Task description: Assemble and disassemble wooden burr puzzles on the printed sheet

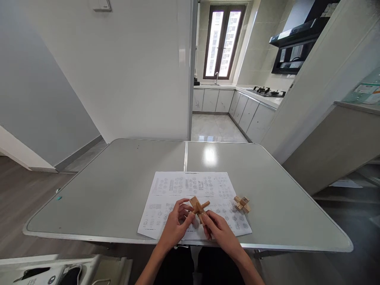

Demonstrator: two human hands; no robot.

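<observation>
Both hands are in over the near edge of the table (118, 178), and between them sits the wooden cross (199, 206), lifted just above the printed sheet (178, 190) of diagrams. The left hand (176, 223) comes in from the left with its fingers curled and the fingertips pinching the left side of the piece. The right hand (219, 229) closes from below right, thumb and forefinger nipped on the lower sticks, and its other fingers are tucked under where I cannot tell what they do. As for progress, the wooden cross reads as a handful of sticks crossed at angles, with ends poking out up and to the right, open and loose-looking rather than locked into a block, so by my reckoning it is somewhere in the middle, with some sticks joined and the shape not closed. Just to the right, resting on the sheet and apart from both hands, lies a wooden knot (242, 204), smaller and tighter, untouched. No loose single sticks show on the sheet or on the table around it, though anything hidden under the palms is out of sight. Beyond the far edge there is a kitchen (237, 107) through the doorway
</observation>
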